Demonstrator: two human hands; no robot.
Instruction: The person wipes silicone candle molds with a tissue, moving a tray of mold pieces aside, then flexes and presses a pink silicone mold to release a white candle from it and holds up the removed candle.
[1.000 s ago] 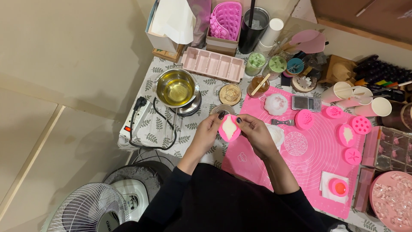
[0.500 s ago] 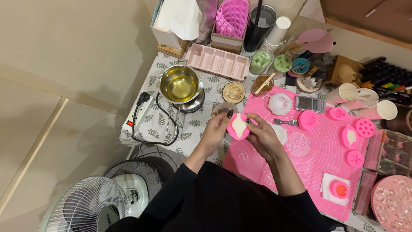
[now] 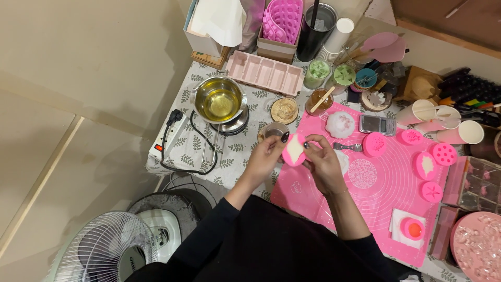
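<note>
Both of my hands hold one small round pink silicone mould (image 3: 294,150) with a pale wax shape in it, raised above the left edge of the pink silicone mat (image 3: 386,198). My left hand (image 3: 265,157) grips the mould's left side with thumb and fingers. My right hand (image 3: 322,162) pinches its right side, and the mould is squeezed and bent between them. Under my right hand lies a white wax piece (image 3: 342,160), partly hidden.
A steel pot of yellow liquid (image 3: 219,104) sits on a small heater, its cable running to a power strip (image 3: 162,146). Several pink moulds (image 3: 373,144), a pocket scale (image 3: 377,125), cups (image 3: 464,131), jars and a long pink tray (image 3: 265,72) crowd the table. A fan (image 3: 99,250) stands on the floor.
The mould has been squeezed narrower and tilted between my two hands. My hands have shifted slightly to the right and up in the view.
</note>
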